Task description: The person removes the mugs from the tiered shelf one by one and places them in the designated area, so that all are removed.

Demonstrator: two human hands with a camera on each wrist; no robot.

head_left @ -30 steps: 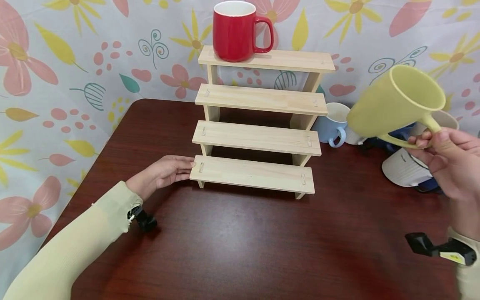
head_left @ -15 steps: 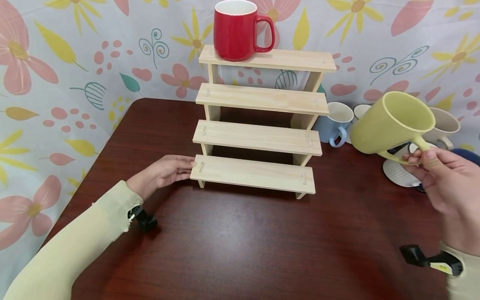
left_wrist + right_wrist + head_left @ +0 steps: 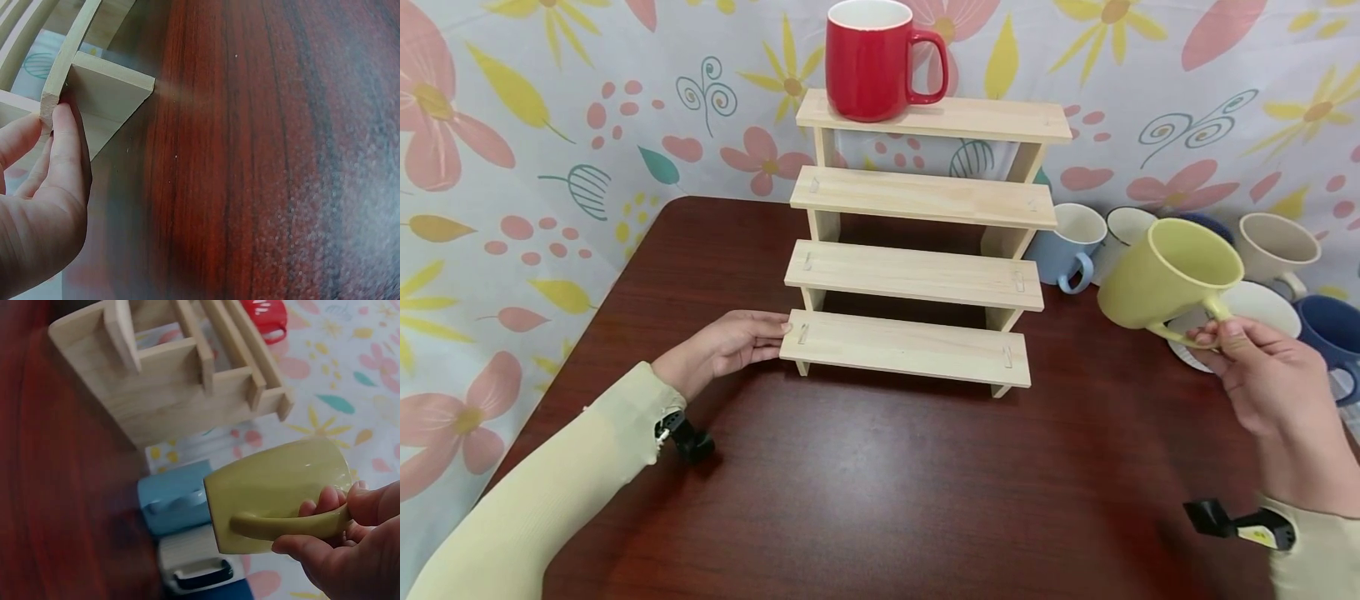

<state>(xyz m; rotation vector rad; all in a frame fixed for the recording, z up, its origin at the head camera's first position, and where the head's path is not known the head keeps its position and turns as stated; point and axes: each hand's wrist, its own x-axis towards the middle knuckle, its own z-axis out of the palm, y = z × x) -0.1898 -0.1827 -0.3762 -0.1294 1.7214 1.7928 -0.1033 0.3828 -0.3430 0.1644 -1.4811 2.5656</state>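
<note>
My left hand (image 3: pixel 730 346) pinches the left end of the lowest step of a pale wooden stepped rack (image 3: pixel 902 346). Thumb and fingers lie on either side of the board (image 3: pixel 70 53) in the left wrist view. On the right, my right hand (image 3: pixel 1273 375) grips a yellow mug (image 3: pixel 1172 275) by its handle (image 3: pixel 287 526). The mug is tilted, its base toward the left, and is held up off the table beside the rack. A red mug (image 3: pixel 868 71) stands upright on the rack's top step.
Behind the yellow mug, several other mugs crowd the table: a light blue mug (image 3: pixel 1067 246), a beige mug (image 3: pixel 1273 246) and a dark blue mug (image 3: pixel 1330 333) among them. A floral cloth (image 3: pixel 625 108) hangs behind the dark wooden table (image 3: pixel 865 500).
My right hand has come down and a little left with the yellow mug, uncovering more of the mugs behind. The left hand and the rack have stayed in place.
</note>
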